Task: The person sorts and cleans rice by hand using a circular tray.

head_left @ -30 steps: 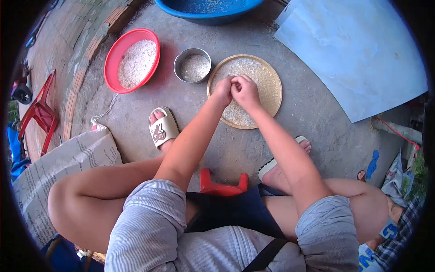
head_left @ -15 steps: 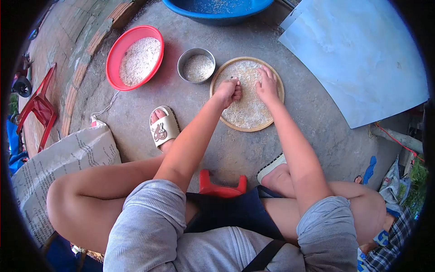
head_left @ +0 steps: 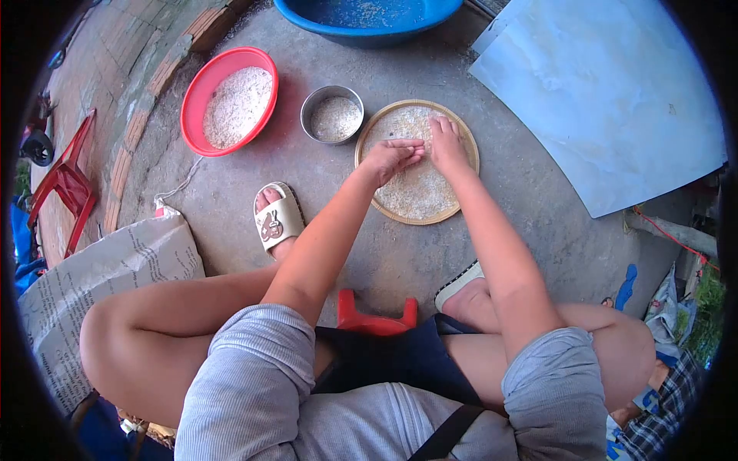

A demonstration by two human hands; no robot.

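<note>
A round woven tray lies on the ground ahead of me, spread with pale grains that look like rice. Over its left half is my left hand, turned partly palm up with the fingers stretched out toward the right. Whether a few grains lie in that palm is too small to tell. My right hand is over the right half, fingers extended and pointing away from me, their tips at the grains. The two hands are close together, nearly touching.
Left of the tray stands a metal bowl of grains, then a red basin of whitish grains. A blue basin is at the top, a large pale sheet at right. A red stool is under me; a printed sack lies left.
My left hand has gone from a closed fist to stretched fingers. My right hand has shifted slightly left, bringing it nearer to the left one. The containers stay in place.
</note>
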